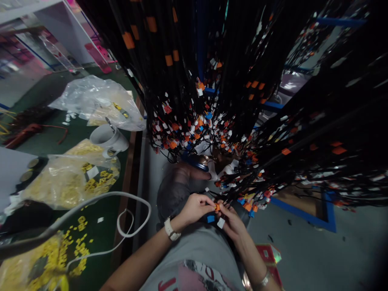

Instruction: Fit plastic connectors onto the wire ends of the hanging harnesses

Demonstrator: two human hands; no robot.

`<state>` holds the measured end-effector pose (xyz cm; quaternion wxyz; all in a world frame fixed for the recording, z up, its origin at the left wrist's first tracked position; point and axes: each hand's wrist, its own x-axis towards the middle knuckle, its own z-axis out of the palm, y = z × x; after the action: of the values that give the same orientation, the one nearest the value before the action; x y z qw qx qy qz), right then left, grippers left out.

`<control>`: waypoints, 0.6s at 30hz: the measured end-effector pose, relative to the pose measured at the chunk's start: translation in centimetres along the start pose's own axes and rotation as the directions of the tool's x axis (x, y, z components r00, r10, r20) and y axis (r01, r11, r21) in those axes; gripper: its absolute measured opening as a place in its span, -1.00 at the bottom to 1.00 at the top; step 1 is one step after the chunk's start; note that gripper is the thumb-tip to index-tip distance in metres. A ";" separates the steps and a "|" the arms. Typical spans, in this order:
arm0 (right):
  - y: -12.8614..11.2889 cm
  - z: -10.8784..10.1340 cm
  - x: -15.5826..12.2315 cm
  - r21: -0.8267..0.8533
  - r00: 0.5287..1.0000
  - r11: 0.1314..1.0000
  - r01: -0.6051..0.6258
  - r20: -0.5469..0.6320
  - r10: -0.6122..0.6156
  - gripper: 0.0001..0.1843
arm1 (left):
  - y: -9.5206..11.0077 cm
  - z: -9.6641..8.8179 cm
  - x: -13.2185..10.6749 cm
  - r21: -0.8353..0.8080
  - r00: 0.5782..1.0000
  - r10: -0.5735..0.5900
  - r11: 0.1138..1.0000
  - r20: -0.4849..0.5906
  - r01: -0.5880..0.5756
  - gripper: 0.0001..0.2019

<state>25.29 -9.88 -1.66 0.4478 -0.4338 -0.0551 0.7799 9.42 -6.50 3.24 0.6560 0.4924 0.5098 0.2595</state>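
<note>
Above my lap, an orange connector [217, 207] sits pinched between the fingertips of both hands. My left hand [197, 207], with a white watch at the wrist, is closed on it from the left. From the right, my right hand [232, 220] grips the same connector, with black cable running up behind its fingers. A blue connector [210, 218] and a white connector [221, 222] hang just below the fingers. Close beyond the hands dangles a thick bundle of black cables [242, 182] ending in orange, blue and white connectors.
Dense hanging cable harnesses [182, 81] fill the space ahead and right, over a blue frame [330, 214]. On the green table [106, 226] at left are a white mug [106, 137], a plastic bag of yellow parts [66, 182], loose yellow pieces and a white cord [133, 195].
</note>
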 end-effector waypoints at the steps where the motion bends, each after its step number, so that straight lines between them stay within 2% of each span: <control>1: 0.0 -0.1 0.0 0.000 1.000 1.000 0.000 0.004 0.000 -0.70 | 0.1 0.0 0.0 0.024 1.000 0.005 1.000 0.000 -0.005 -0.83; 7: -0.1 0.2 -0.2 -0.007 1.000 1.000 0.005 0.023 -0.005 -0.72 | 0.5 -0.1 0.0 0.056 1.000 0.006 0.998 0.005 -0.006 -0.83; 12: -0.2 0.2 -0.2 -0.032 1.000 0.999 0.016 0.025 -0.015 -0.69 | 0.6 -0.1 0.3 -0.058 0.995 -0.098 0.994 -0.005 0.098 -0.72; 15: -0.2 0.2 -0.3 -0.035 0.999 0.999 0.027 0.036 -0.026 -0.68 | 0.1 -0.2 0.3 -0.184 0.975 -0.204 0.959 0.088 0.217 -0.63; 18: -0.2 0.1 -0.3 -0.019 0.998 0.999 0.036 0.049 -0.035 -0.69 | -0.4 -0.3 0.1 -0.287 0.931 -0.300 0.891 0.207 0.351 -0.61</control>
<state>25.38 -9.94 -1.29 0.4557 -0.4180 -0.0812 0.7817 9.14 -6.49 2.82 0.7990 0.3061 0.4834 0.1851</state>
